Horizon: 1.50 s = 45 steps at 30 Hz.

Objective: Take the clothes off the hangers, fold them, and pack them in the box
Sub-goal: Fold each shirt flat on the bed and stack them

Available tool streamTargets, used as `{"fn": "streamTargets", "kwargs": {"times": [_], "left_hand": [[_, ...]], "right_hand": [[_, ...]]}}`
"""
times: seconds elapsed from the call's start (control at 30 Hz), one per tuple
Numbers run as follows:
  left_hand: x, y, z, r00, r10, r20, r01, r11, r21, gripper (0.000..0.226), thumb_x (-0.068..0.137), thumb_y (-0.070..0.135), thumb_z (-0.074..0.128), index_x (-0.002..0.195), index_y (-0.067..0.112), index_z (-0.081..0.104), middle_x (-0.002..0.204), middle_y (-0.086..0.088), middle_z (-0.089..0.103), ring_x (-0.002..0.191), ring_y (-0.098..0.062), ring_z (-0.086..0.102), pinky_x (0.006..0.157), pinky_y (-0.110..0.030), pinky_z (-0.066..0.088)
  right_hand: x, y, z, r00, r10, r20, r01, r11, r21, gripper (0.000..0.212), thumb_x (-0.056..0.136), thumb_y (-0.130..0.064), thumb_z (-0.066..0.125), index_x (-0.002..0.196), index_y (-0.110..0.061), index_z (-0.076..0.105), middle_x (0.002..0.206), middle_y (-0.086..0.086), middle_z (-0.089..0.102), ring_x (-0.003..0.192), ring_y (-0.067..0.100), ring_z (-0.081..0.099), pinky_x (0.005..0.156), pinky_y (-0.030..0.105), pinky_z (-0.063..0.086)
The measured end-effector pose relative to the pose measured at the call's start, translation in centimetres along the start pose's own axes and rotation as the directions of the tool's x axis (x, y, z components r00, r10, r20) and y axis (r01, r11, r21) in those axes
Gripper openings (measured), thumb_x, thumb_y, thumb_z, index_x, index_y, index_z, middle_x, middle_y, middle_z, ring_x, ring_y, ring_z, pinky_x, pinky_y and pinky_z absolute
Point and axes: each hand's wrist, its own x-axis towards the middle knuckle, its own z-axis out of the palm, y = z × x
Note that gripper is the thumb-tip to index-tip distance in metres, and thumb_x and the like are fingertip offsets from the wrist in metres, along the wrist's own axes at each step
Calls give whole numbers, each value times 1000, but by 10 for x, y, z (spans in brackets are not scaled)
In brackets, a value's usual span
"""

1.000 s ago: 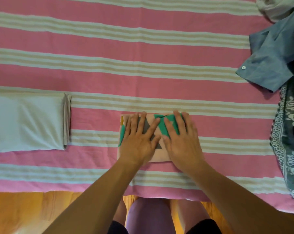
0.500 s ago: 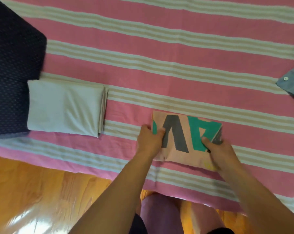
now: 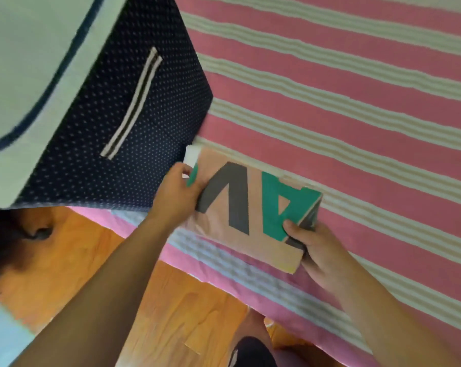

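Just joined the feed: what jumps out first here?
The folded peach garment with big grey and green letters, centre frame, held by the left hand and right hand. Upper left sits the navy dotted box, on the pink striped sheet.

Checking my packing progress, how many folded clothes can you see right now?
2: the peach printed garment gripped by both hands, and a white folded piece peeking out beyond it beside the navy box. The box's inside is hidden.
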Motion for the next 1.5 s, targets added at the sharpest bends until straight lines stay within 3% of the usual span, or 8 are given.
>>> {"fn": "streamTargets", "kwargs": {"times": [0.23, 0.77, 0.97, 1.1, 1.2, 1.3, 1.4, 1.5], "left_hand": [[58, -45, 18, 999, -38, 35, 21, 918, 396, 46, 104, 30, 51, 143, 12, 36, 133, -17, 52, 115, -38, 58, 92, -49, 48], [52, -77, 44, 881, -427, 203, 473, 806, -355, 36, 96, 37, 68, 118, 8, 65, 110, -10, 73, 92, -27, 70, 78, -37, 55], [-23, -74, 70, 785, -459, 415, 537, 170, -826, 27, 107, 30, 49, 115, 12, 67, 105, -7, 78, 97, -25, 72, 88, -43, 57], [-14, -85, 79, 814, -491, 311, 540, 442, -716, 36, 110, 33, 41, 100, 12, 68, 89, -7, 77, 83, -27, 74, 80, -40, 60], [-12, -96, 69, 847, -517, 123, 504, 706, -498, 33, 103, 30, 50, 89, 3, 63, 74, -6, 69, 64, -26, 63, 67, -40, 52], [-17, -81, 52, 945, -172, -279, 159, 985, -69, 21, 92, 19, 64, 110, 13, 55, 111, -4, 53, 94, -26, 52, 82, -43, 48], [-1, -72, 50, 886, 417, -202, -312, 860, 404, 45, 88, 24, 62, 132, 19, 57, 141, -13, 45, 128, -34, 42, 104, -51, 40], [40, -71, 47, 925, 380, -16, -325, 812, 485, 54, 99, 37, 41, 151, 23, 46, 159, -18, 32, 145, -40, 29, 115, -56, 32]], "right_hand": [[87, 21, 28, 949, -117, -292, -85, 798, -596, 24, 94, -24, 69, 115, -14, 65, 107, 4, 74, 90, 19, 71, 66, 25, 54], [118, -24, 45, 960, 68, -272, -153, 939, -307, 19, 92, -11, 71, 110, -6, 70, 94, 11, 78, 85, 28, 76, 82, 46, 61], [163, -119, 120, 996, 46, 76, 66, 192, -979, 24, 95, -31, 68, 114, -19, 61, 114, -1, 68, 102, 19, 65, 90, 30, 50], [193, -129, 153, 898, -394, 195, 160, -119, -980, 55, 95, -45, 62, 143, -25, 46, 146, 5, 49, 134, 28, 44, 107, 38, 38], [185, -92, 127, 801, -586, -118, 63, 278, -959, 65, 97, -43, 56, 154, -20, 33, 155, 12, 36, 142, 34, 34, 117, 46, 30], [156, -30, 98, 879, -306, -366, -83, 656, -750, 81, 92, -38, 62, 158, -25, 17, 156, 11, 34, 134, 37, 46, 105, 49, 47], [145, 8, 116, 923, 93, -372, -181, 961, -208, 90, 80, -29, 69, 151, -43, 16, 139, 9, 57, 103, 34, 70, 70, 47, 61], [189, 28, 131, 922, -29, -386, -86, 957, -277, 54, 81, -42, 55, 133, -47, 41, 130, 8, 63, 100, 34, 69, 78, 54, 59]]}}
